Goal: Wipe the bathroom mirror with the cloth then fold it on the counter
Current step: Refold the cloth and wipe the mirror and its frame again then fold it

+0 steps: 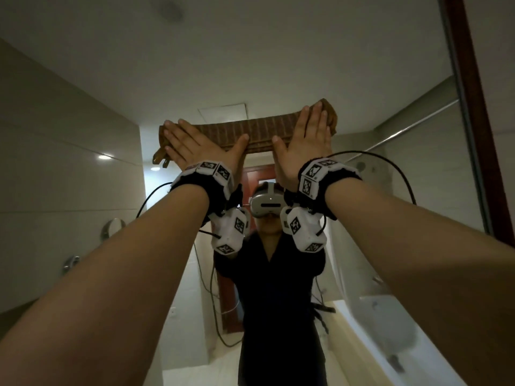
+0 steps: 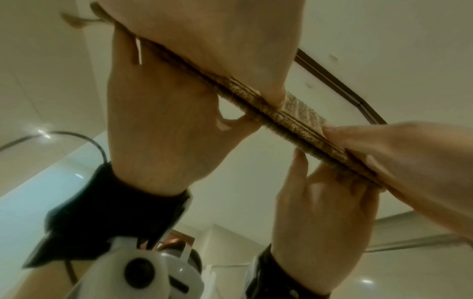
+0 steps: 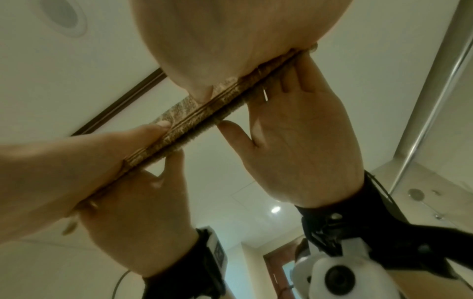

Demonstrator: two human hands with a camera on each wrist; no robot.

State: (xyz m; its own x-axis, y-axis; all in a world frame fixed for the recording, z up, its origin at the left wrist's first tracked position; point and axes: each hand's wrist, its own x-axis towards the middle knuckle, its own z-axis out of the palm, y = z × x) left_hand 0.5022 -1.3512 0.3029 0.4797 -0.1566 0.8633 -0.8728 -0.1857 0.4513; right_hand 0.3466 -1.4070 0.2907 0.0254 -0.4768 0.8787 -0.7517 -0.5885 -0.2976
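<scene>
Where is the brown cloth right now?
In the head view the cloth is pressed flat against the mirror, high and centre, under the left hand and right hand.

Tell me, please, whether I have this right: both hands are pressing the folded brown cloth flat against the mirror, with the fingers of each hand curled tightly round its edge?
Not quite. The fingers are not curled: the left hand and right hand lie flat with fingers straight, pressing the folded brown cloth against the mirror. The head view shows this plainly.
</scene>
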